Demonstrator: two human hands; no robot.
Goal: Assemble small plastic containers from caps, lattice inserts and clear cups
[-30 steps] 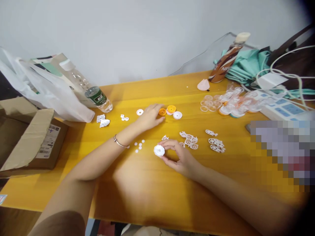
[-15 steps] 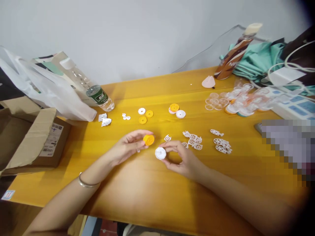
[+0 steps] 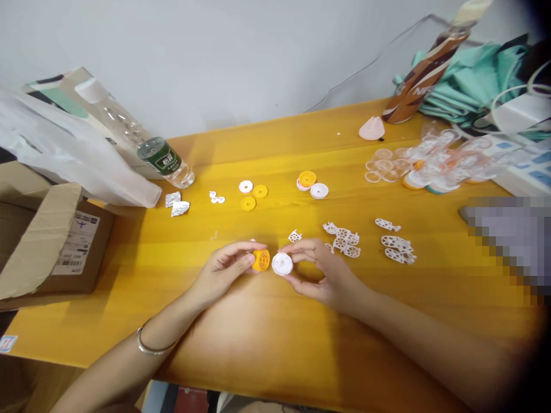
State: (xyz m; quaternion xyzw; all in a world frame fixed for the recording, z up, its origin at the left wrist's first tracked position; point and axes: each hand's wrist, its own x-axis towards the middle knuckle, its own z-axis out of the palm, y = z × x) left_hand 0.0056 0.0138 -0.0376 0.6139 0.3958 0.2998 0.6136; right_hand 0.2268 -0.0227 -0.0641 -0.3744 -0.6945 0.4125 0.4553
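Observation:
Between thumb and fingers, my left hand [image 3: 227, 267] pinches an orange round plastic part [image 3: 261, 260] with cut-outs in its face. My right hand [image 3: 318, 269] holds a white round plastic part [image 3: 282, 264] by its edge, facing up. The two parts are close together, with a narrow gap between them. Just beyond my right hand lie a small white spoked piece [image 3: 295, 236] and a cluster of white spoked pieces [image 3: 344, 239]. Orange discs [image 3: 260, 191], a white disc [image 3: 245, 186] and an orange cap [image 3: 307, 178] lie farther back on the table.
At left stand an open cardboard box [image 3: 86, 241] and a water bottle [image 3: 166, 158]. Foil scraps [image 3: 179, 208] and small white pieces [image 3: 217, 199] lie nearby. Clear rings [image 3: 381, 163], more white spoked pieces [image 3: 398, 249] and a brown bottle [image 3: 424, 74] are at right.
My left hand has turned the orange part and brought it down, closer to the white part. The right hand still holds the white part, tilted slightly differently. The camera view has shifted a little.

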